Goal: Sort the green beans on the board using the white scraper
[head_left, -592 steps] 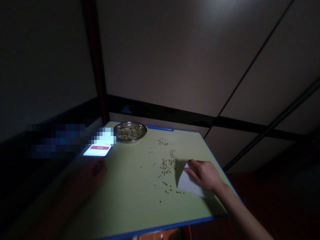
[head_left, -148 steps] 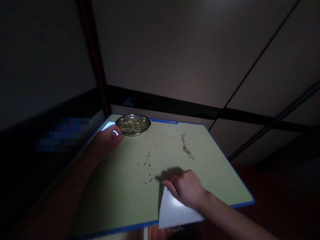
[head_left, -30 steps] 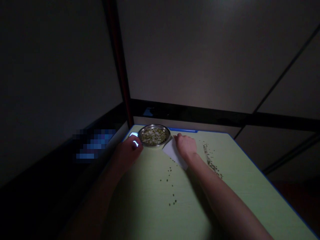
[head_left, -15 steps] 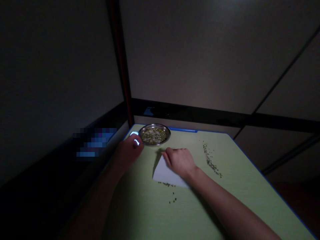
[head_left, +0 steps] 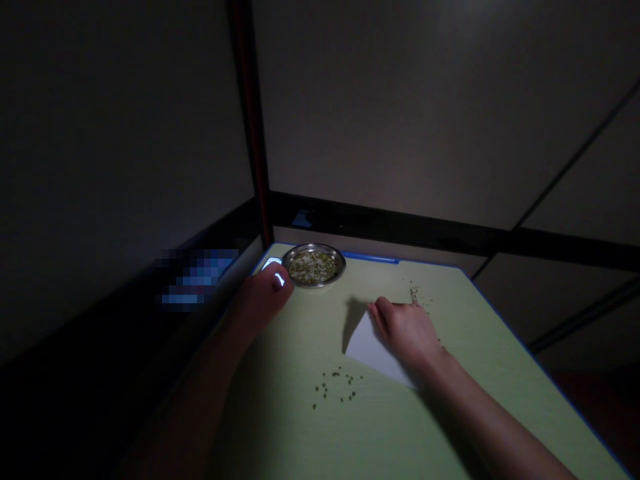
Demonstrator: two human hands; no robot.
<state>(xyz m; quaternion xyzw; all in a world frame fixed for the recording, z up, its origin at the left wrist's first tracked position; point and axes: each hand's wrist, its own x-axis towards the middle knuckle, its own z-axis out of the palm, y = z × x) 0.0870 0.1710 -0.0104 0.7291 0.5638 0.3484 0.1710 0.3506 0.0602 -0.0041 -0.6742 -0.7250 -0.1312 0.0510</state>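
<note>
My right hand is closed on the upper edge of a thin white sheet, paper or card, which stands tilted on the table. Small greenish beans or seeds lie scattered in front of the sheet. A second strip of them lies behind my right hand, partly hidden by it. At the back left stands a round metal dish holding more green grains and white bits. My left hand, in shadow, is curled closed by the dish's left side, over a lit phone. What its fingers hold, if anything, is hidden.
The pale green tabletop has a blue edge, with a blue strip at the back. Dark cabinet panels rise behind it. A wall stands to the left, with a blurred-out patch low on it.
My right hand has moved the white sheet from beside the dish towards me, then to the right. The near seeds, partly hidden before, now lie in a loose cluster. The left hand stays by the dish.
</note>
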